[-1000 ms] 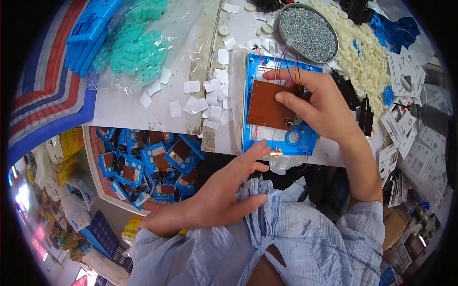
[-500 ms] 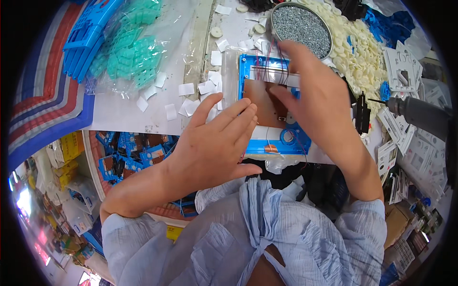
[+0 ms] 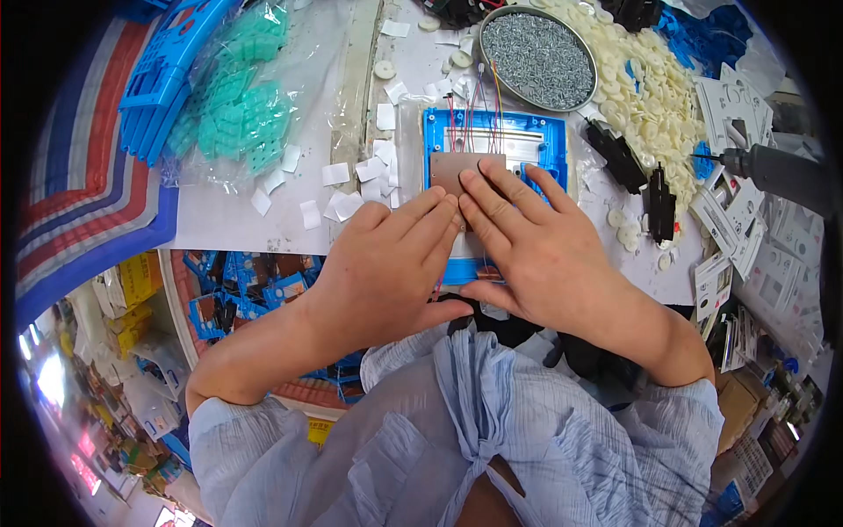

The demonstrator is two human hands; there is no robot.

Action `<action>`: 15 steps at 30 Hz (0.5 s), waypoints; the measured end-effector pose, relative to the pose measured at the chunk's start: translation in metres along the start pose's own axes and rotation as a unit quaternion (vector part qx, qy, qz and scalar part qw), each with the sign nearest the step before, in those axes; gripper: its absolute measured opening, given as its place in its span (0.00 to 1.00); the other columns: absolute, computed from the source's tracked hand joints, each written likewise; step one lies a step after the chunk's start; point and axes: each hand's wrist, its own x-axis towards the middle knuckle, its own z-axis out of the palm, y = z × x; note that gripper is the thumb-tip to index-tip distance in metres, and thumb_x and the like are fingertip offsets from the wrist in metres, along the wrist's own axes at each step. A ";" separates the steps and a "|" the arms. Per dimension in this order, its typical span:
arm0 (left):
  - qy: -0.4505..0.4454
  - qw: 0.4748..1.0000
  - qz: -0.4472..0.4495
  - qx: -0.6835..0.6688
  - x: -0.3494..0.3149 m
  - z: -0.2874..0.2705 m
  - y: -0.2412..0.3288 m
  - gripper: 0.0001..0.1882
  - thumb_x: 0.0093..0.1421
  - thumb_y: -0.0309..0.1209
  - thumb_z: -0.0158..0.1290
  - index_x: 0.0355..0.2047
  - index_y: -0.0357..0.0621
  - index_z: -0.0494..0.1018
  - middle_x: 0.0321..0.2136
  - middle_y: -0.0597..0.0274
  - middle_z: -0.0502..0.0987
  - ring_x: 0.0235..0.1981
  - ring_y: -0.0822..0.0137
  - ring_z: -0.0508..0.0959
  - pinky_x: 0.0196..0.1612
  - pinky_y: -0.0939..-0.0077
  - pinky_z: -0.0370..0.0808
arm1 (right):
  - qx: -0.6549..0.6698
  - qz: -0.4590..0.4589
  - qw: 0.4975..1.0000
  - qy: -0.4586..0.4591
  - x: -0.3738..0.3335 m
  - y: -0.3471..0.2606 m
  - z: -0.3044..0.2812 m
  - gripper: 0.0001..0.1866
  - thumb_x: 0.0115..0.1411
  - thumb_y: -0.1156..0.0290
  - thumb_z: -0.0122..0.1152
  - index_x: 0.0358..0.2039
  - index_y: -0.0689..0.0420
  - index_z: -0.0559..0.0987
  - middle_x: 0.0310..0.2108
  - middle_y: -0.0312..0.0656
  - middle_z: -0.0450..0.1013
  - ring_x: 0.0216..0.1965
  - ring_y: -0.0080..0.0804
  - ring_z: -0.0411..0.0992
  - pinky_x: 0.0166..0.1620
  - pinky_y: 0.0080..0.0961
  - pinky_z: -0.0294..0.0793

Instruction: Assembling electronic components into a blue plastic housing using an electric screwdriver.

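In front of me lies a blue plastic casing (image 3: 555, 132) with a brown circuit board (image 3: 452, 167) in it. Thin red and dark wires (image 3: 474, 119) run from the board over the casing's far side. My left hand (image 3: 378, 255) rests its outstretched fingertips on the board's left part. From the other side, my right hand (image 3: 536, 246) lies flat with fingers spread over the board's right part. Both hands meet near the middle and hide much of the board and the casing's near half. Neither hand grips anything.
Beyond the casing stands a round tin of small screws (image 3: 537, 60). Cream plastic discs (image 3: 650, 105) are heaped at its right, near black parts (image 3: 660, 204) and a powered screwdriver (image 3: 781, 176). Bagged green pieces (image 3: 237, 114) and blue casings (image 3: 158, 97) lie left; a bin of assembled units (image 3: 255, 281) sits below.
My right hand has come down from the wires at the far side onto the board, its fingers now flat. The left hand stays nearly in place. The view has shifted slightly.
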 end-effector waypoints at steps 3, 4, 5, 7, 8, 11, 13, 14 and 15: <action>-0.001 1.000 0.001 -0.006 -0.001 0.000 -0.002 0.42 0.52 0.58 0.63 0.52 0.29 0.76 0.54 0.48 0.77 0.60 0.56 0.75 0.46 0.65 0.69 | -0.001 -0.009 1.000 -0.016 0.000 -0.002 -0.003 0.41 0.57 0.46 0.65 0.58 0.71 0.75 0.64 0.57 0.67 0.69 0.52 0.59 0.68 0.51 0.58; -0.005 1.000 -0.001 -0.006 0.000 -0.001 -0.001 0.42 0.51 0.58 0.64 0.52 0.30 0.76 0.54 0.48 0.78 0.60 0.56 0.75 0.46 0.64 0.69 | -0.001 -0.011 1.000 -0.021 0.000 0.000 -0.005 0.42 0.57 0.46 0.65 0.58 0.72 0.75 0.65 0.58 0.67 0.70 0.53 0.59 0.69 0.52 0.58; -0.010 1.000 -0.003 -0.006 0.003 -0.002 -0.001 0.42 0.50 0.57 0.64 0.51 0.30 0.76 0.53 0.49 0.78 0.59 0.56 0.75 0.46 0.64 0.70 | 0.002 -0.016 1.000 -0.020 -0.003 -0.002 -0.005 0.41 0.57 0.46 0.65 0.58 0.72 0.75 0.65 0.58 0.66 0.70 0.53 0.58 0.69 0.53 0.57; -0.030 0.999 0.009 -0.007 0.012 -0.013 -0.004 0.37 0.52 0.53 0.65 0.50 0.32 0.78 0.51 0.51 0.79 0.57 0.56 0.77 0.47 0.61 0.71 | 0.011 -0.024 0.999 -0.019 -0.013 -0.008 0.001 0.41 0.58 0.47 0.64 0.58 0.73 0.75 0.66 0.60 0.65 0.70 0.54 0.57 0.70 0.54 0.55; -0.042 0.999 0.012 -0.011 0.015 -0.020 -0.003 0.34 0.52 0.52 0.65 0.49 0.34 0.78 0.50 0.52 0.80 0.55 0.55 0.78 0.48 0.59 0.71 | 0.007 -0.020 1.000 -0.023 -0.014 -0.011 0.003 0.40 0.58 0.48 0.64 0.58 0.73 0.75 0.66 0.60 0.65 0.71 0.55 0.57 0.70 0.55 0.55; -0.135 0.978 0.064 -0.147 0.062 -0.049 -0.040 0.21 0.56 0.44 0.63 0.42 0.39 0.80 0.42 0.56 0.81 0.47 0.53 0.80 0.47 0.56 0.74 | -0.002 -0.007 0.999 -0.035 -0.012 -0.014 0.005 0.38 0.60 0.49 0.63 0.58 0.72 0.75 0.66 0.61 0.64 0.71 0.55 0.56 0.70 0.58 0.54; -0.013 0.995 0.058 -0.075 0.102 -0.037 -0.067 0.12 0.58 0.37 0.61 0.37 0.43 0.80 0.36 0.57 0.81 0.41 0.52 0.81 0.43 0.56 0.77 | -0.001 -0.008 1.000 -0.020 -0.012 -0.012 0.004 0.39 0.56 0.49 0.67 0.56 0.70 0.77 0.66 0.58 0.65 0.71 0.53 0.57 0.68 0.57 0.57; 0.039 0.996 0.073 -0.023 0.130 -0.030 -0.080 0.10 0.58 0.36 0.61 0.36 0.44 0.80 0.35 0.57 0.80 0.39 0.51 0.81 0.41 0.56 0.77 | -0.002 -0.008 1.000 -0.014 -0.013 -0.013 0.004 0.39 0.53 0.48 0.69 0.55 0.69 0.77 0.66 0.57 0.65 0.71 0.52 0.58 0.68 0.56 0.58; 0.089 0.992 0.084 0.031 0.159 -0.022 -0.090 0.09 0.58 0.36 0.61 0.35 0.44 0.80 0.34 0.57 0.79 0.38 0.51 0.81 0.40 0.56 0.78 | 0.001 -0.013 1.000 -0.005 -0.014 -0.013 0.005 0.38 0.53 0.48 0.69 0.54 0.69 0.78 0.66 0.57 0.65 0.71 0.51 0.58 0.67 0.55 0.59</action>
